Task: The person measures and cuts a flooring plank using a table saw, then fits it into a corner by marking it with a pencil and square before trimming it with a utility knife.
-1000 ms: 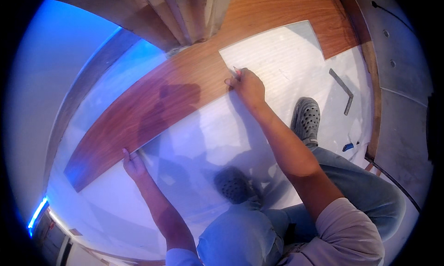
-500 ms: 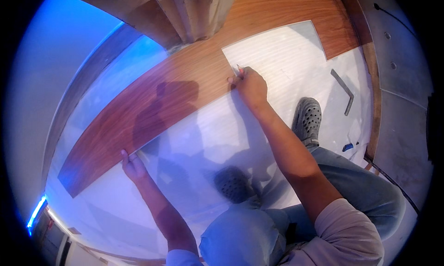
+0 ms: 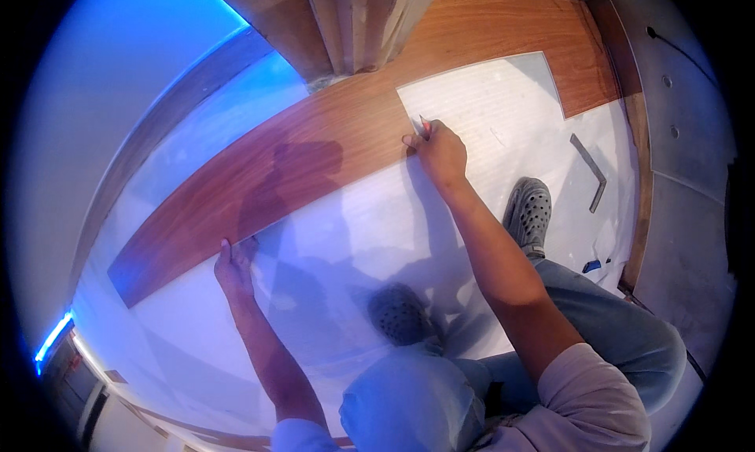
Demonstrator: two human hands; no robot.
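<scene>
A reddish-brown wood floor plank lies slantwise in front of me. My left hand is at its near long edge toward the left end, thumb up against the edge and fingers curled, partly hidden. At the plank's right end, by the near corner, my right hand is closed round a red pencil, whose tip points up and away. Its thumb and fingertip rest by the plank's edge. Beyond that end, pale ribbed underlay shows in a gap bordered by more wood flooring.
A flat metal angle square lies on the underlay at right, with a small blue object nearer me. My grey clogs stand on the sheet. A post rises at the far side; a wooden edge strip borders the right.
My view has turned slightly, so the plank's left end appears higher and the square lower. Both hands stay at the plank's edge, the right still holding the pencil.
</scene>
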